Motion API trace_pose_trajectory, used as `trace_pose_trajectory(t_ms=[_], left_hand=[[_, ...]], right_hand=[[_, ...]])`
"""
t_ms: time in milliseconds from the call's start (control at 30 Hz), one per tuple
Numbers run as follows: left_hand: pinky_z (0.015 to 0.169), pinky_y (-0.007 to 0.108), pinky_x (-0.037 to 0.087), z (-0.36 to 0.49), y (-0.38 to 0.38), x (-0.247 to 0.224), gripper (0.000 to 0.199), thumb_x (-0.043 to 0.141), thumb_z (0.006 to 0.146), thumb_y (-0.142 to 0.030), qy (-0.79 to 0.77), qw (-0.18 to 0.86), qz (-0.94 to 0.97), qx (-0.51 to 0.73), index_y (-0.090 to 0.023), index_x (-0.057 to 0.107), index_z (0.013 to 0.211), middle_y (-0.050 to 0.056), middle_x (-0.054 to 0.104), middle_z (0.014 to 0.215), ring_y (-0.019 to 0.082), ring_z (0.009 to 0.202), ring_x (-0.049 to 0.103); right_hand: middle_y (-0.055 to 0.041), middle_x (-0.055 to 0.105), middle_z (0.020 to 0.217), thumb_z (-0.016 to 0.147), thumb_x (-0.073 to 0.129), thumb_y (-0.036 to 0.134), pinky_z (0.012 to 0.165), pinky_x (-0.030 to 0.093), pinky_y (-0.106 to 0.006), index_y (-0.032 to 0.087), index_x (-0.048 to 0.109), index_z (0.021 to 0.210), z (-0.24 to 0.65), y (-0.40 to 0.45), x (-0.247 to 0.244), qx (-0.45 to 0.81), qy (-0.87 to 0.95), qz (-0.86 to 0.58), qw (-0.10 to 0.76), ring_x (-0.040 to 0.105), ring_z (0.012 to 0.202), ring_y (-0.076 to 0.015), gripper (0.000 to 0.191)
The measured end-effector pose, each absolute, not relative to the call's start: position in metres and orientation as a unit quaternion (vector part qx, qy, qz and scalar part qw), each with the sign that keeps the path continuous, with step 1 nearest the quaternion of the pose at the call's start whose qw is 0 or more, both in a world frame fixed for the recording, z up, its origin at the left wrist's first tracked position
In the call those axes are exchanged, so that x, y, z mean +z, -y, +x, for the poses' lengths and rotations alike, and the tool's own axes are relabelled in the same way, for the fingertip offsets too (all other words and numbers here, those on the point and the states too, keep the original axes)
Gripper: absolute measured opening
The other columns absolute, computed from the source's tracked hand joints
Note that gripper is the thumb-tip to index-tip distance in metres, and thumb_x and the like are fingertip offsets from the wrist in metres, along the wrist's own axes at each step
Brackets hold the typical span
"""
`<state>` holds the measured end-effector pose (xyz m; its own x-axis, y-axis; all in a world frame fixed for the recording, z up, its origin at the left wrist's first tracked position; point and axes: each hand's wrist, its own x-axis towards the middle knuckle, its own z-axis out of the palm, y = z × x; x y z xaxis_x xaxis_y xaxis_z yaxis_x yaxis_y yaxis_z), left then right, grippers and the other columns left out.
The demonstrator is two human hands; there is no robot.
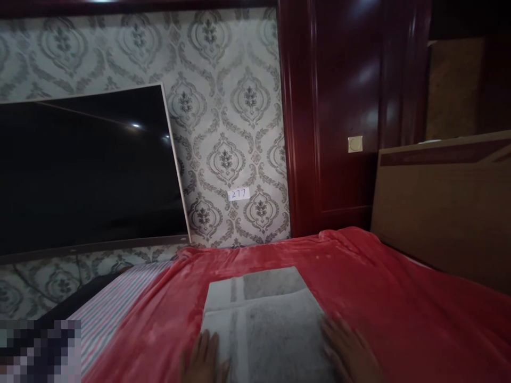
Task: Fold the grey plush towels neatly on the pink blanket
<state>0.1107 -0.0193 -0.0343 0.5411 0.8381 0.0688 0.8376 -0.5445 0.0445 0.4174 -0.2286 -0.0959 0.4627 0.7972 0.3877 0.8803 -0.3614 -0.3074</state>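
Observation:
A creased grey sheet (275,324) with darker panels and pale bands lies on a red blanket (399,298), its far end pointing at the wall. Whether it is paper or cloth I cannot tell. My left hand (202,359) rests on its left edge near the bottom of the view, fingers stretched out. On the opposite side, my right hand (351,348) touches the right edge with fingers extended and slightly blurred. Neither hand is closed around anything that shows. The near end of the sheet runs out of view.
A large television (88,170) stands at the left against patterned wallpaper (227,122). A paper label (238,193) reading 277 is on that wall. To the right stands a big cardboard box (443,207), near dark red panelling (339,80). Striped fabric (115,298) shows beside the blanket.

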Motion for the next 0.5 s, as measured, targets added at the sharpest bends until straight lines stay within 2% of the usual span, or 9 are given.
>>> trace_pose_trajectory(t_ms=[100, 200, 367, 500], left_hand=[[0.124, 0.053, 0.016, 0.141, 0.034, 0.002, 0.065, 0.039, 0.092, -0.036, -0.388, 0.055, 0.919, 0.038, -0.021, 0.035, 0.155, 0.006, 0.023, 0.163, 0.025, 0.152, 0.02], [0.125, 0.051, 0.011, 0.174, 0.042, 0.024, 0.071, 0.043, 0.091, -0.038, -0.3, 0.101, 0.949, 0.006, -0.022, 0.026, 0.158, 0.004, 0.015, 0.165, 0.022, 0.154, 0.013], [0.125, 0.056, 0.007, 0.193, 0.033, 0.009, 0.064, 0.033, 0.098, -0.048, -0.267, 0.095, 0.959, 0.019, -0.023, 0.029, 0.157, 0.007, 0.018, 0.165, 0.024, 0.154, 0.014], [0.125, 0.054, 0.008, 0.185, 0.026, -0.003, 0.064, 0.032, 0.099, -0.051, -0.258, 0.089, 0.962, 0.012, -0.025, 0.026, 0.157, 0.005, 0.016, 0.166, 0.023, 0.154, 0.012]], right_hand=[[-0.0065, 0.04, 0.157, 0.099, 0.036, 0.05, 0.119, 0.03, -0.053, 0.024, 0.044, 0.152, 0.396, 0.196, -0.044, -0.056, 0.535, -0.81, 0.232, 0.034, 0.146, -0.0291, 0.059], [-0.0057, 0.029, 0.162, 0.099, 0.037, 0.046, 0.12, 0.025, -0.054, 0.024, 0.035, 0.156, 0.38, 0.161, -0.012, -0.028, 0.566, -0.799, 0.203, 0.024, 0.15, -0.0281, 0.061], [-0.0055, 0.03, 0.162, 0.099, 0.04, 0.047, 0.12, 0.02, -0.058, 0.029, 0.041, 0.153, 0.371, 0.141, -0.02, 0.013, 0.584, -0.794, 0.169, 0.025, 0.15, -0.0298, 0.057], [-0.0034, 0.028, 0.162, 0.099, 0.037, 0.051, 0.121, 0.018, -0.056, 0.029, 0.037, 0.155, 0.374, 0.145, -0.031, 0.019, 0.574, -0.803, 0.161, 0.023, 0.151, -0.0283, 0.06]])
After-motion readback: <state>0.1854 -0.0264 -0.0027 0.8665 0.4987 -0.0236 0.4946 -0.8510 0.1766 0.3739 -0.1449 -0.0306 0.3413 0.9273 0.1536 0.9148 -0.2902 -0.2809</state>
